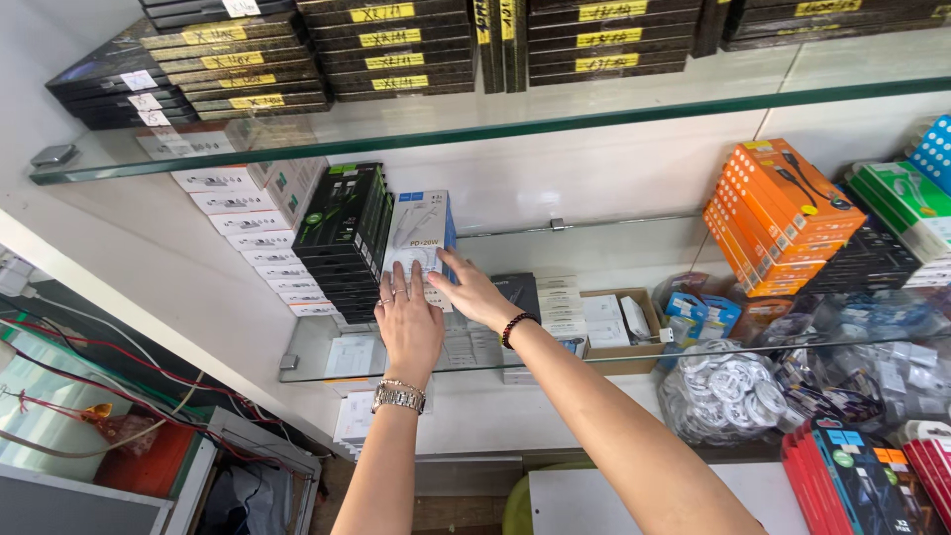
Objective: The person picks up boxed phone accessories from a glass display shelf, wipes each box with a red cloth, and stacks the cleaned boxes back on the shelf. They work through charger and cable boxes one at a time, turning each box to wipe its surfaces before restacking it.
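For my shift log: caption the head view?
Both hands, left and right, press a white box against black boxes on a glass shelf.

Vantage: head-worn camera, at about the middle glass shelf [634,362].
Facing: forward, tilted slightly up, toward the white back wall [594,173].
Nearness: arm's reach.
Views: only one.

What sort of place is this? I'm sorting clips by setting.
Probably a phone-accessory shop: glass shelves stacked with orange cardboard cable boxes, a clear bag of coiled white cables, and flat black boxes.
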